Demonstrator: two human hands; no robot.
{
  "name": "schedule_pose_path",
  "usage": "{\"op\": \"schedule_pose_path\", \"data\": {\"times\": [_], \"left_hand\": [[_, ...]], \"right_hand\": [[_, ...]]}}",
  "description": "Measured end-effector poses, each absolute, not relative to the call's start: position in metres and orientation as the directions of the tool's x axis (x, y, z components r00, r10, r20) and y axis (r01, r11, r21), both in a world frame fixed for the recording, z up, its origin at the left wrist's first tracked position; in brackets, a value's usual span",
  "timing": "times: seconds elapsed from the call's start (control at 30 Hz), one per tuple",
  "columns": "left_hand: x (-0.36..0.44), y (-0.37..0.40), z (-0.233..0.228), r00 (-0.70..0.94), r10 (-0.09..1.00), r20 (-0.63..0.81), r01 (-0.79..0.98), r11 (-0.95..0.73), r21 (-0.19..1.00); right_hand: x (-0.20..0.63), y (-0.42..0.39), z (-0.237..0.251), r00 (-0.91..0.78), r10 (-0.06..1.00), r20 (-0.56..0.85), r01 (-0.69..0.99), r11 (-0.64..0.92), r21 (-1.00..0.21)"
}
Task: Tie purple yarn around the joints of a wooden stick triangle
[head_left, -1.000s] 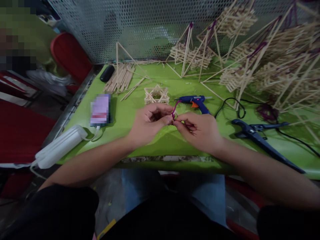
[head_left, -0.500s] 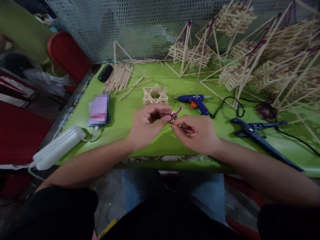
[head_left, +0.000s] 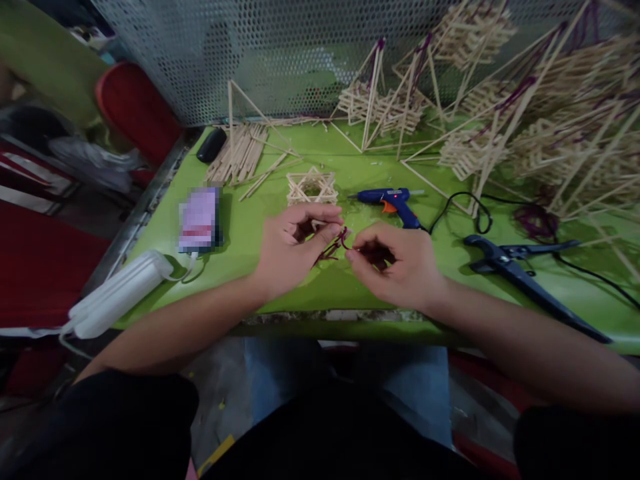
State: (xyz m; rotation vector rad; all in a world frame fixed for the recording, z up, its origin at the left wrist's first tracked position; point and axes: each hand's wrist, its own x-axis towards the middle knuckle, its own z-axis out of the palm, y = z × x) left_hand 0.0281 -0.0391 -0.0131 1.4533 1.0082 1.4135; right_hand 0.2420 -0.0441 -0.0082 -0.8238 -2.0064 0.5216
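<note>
Green surface [head_left: 280, 293], with a perforated metal screen along its far edge. Largest items: a mass of stick frameworks [head_left: 540, 127] bound with purple thread, filling the far right corner and right side. A bundle of loose sticks [head_left: 243, 153] lies toward the far left corner, a small black object [head_left: 211, 145] just beside it. A long dark blue tool [head_left: 525, 277] lies near the right edge, its tip toward the near edge. A white block with cable [head_left: 117, 293] sits at the near left corner; a blurred flat item [head_left: 200, 219] lies beside it, farther in. A blue glue gun [head_left: 390, 200] with black cord lies at centre, a small star-shaped stick frame [head_left: 311, 188] to its left.

Left hand [head_left: 290, 250] and right hand [head_left: 395, 267] are close together above the middle of the near edge. A short purple thread [head_left: 336, 245] runs between them: left fingertips are pinched on one end, right fingertips closed on the other. The thread is clear of the surface.
</note>
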Motion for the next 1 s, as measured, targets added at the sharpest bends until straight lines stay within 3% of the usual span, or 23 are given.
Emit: {"op": "schedule_pose_path", "data": {"times": [0.1, 0.27, 0.4, 0.8, 1.0], "left_hand": [[0.028, -0.038, -0.012, 0.031, 0.947, 0.319, 0.004, -0.319, 0.948], [0.026, -0.034, -0.017, 0.073, 0.959, 0.276, 0.03, -0.278, 0.96], [0.024, -0.032, -0.024, 0.13, 0.955, 0.266, 0.017, -0.271, 0.963], [0.02, -0.027, -0.01, 0.215, 0.928, 0.304, 0.416, -0.369, 0.831], [0.018, -0.025, -0.008, 0.283, 0.92, 0.273, 0.441, -0.377, 0.814]], "right_hand": [[0.242, -0.045, -0.01, -0.33, 0.774, 0.54, 0.393, 0.633, -0.667], [0.248, -0.035, -0.011, -0.382, 0.743, 0.549, 0.553, 0.66, -0.509], [0.255, -0.026, -0.01, -0.432, 0.691, 0.579, 0.538, 0.713, -0.449], [0.255, -0.017, -0.009, -0.39, 0.743, 0.544, 0.466, 0.669, -0.58], [0.258, -0.015, -0.004, -0.401, 0.766, 0.503, 0.518, 0.642, -0.565]]}}
